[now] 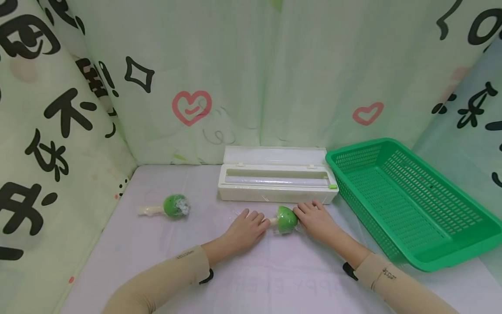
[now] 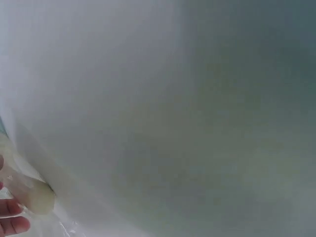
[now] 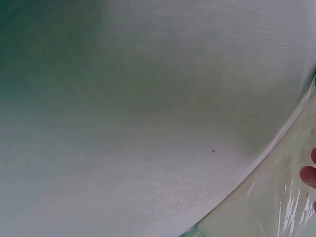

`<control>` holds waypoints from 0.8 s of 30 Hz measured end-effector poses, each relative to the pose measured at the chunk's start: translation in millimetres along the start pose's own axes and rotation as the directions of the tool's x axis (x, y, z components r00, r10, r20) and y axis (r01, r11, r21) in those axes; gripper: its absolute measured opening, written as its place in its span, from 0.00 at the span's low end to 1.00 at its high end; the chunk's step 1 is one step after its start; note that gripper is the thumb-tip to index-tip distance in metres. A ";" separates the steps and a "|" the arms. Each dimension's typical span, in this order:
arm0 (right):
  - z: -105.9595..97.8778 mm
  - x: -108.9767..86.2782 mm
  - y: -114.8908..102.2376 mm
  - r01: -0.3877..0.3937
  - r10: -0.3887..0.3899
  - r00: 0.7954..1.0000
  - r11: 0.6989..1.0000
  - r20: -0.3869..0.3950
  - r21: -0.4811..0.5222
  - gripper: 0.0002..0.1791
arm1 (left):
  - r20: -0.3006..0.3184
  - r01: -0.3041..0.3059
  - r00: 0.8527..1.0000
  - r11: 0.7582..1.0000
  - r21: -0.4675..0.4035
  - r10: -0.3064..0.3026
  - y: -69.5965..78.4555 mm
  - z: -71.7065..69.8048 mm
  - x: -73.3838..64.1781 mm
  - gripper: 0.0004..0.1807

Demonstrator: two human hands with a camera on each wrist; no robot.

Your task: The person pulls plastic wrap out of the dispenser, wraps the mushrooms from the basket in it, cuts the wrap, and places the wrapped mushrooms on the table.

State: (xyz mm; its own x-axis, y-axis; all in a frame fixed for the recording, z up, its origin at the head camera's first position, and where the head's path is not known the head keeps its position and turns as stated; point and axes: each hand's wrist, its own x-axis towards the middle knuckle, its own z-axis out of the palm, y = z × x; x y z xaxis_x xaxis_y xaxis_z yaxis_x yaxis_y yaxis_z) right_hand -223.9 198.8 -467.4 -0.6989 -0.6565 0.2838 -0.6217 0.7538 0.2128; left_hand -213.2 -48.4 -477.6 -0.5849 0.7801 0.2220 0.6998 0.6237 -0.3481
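In the head view a toy mushroom (image 1: 287, 220) with a green cap and a pale stem lies on its side between both hands, in clear cling film. My left hand (image 1: 244, 230) grips the stem end, the fingers curled round it. The left wrist view shows this stem (image 2: 40, 197) under film, fingertips beside it. My right hand (image 1: 318, 221) is at the cap's right side, its fingers curled on the film there. In the right wrist view the cling film (image 3: 276, 197) stretches shiny by the fingertips. A second toy mushroom (image 1: 175, 206), also film-wrapped, lies further left.
Behind the hands stands a white cling film dispenser (image 1: 274, 194), its lid raised and a roll inside. A green plastic basket (image 1: 376, 235) stands to the right. White cloth (image 1: 188, 270) covers the table, with printed curtains (image 1: 243, 65) around it.
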 end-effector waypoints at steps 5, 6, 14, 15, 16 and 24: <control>-2.7 0.1 -0.4 -0.052 0.052 0.999 0.998 0.004 0.030 0.07 | 0.000 0.033 0.999 0.999 0.004 -0.033 1.1 7.4 7.3 0.09; -3.1 0.0 -0.6 -0.066 0.066 0.998 0.997 -0.024 0.035 0.05 | -0.006 0.035 0.999 0.999 0.003 -0.035 1.0 9.0 7.8 0.09; -2.0 1.6 -3.7 0.029 -0.029 0.933 1.000 -0.360 -0.007 0.30 | -0.025 0.091 0.996 0.995 0.030 -0.091 0.1 16.1 9.1 0.11; -2.4 1.1 -4.6 0.042 -0.049 0.935 0.999 -0.351 -0.027 0.31 | -0.021 0.095 0.995 0.995 0.036 -0.094 0.2 16.2 9.5 0.11; -4.1 0.4 -6.0 0.046 -0.059 0.948 0.998 -0.314 -0.047 0.32 | -0.013 0.095 0.995 0.995 0.039 -0.095 0.3 15.6 9.9 0.11; -7.9 3.7 -16.0 -0.012 0.013 1.000 0.998 0.020 -0.062 0.39 | 0.044 0.085 0.995 0.995 0.050 -0.087 1.1 10.6 10.3 0.12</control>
State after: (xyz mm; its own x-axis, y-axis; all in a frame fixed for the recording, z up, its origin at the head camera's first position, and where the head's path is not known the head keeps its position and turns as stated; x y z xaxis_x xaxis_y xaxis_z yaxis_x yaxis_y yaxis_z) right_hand -213.7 184.5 -462.3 -0.7143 -0.6467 0.2675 -0.5901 0.7620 0.2666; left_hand -222.9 -40.2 -485.3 -0.6608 0.7202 0.2113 0.6263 0.6842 -0.3736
